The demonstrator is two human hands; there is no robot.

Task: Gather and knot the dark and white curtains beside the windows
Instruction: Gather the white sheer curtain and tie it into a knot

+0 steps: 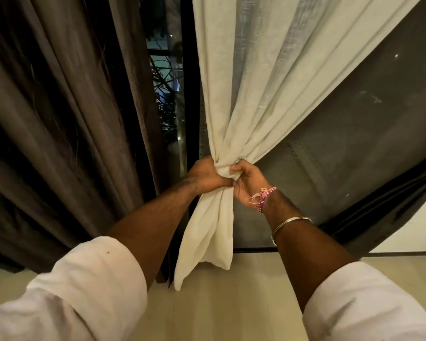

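Beside the dark window glass (167, 94), the white curtain (251, 94) is bunched into a rope at waist height. Left hand (202, 177) grips the gathered cloth; right hand (246, 183) pinches a fold at the forming knot. Loose tail hangs below. Dark curtain (47, 119) hangs ungathered at left. Judged best: hold the bunch tight while drawing the tail through snugly.

Matt woven cloth white curtain (251, 94)
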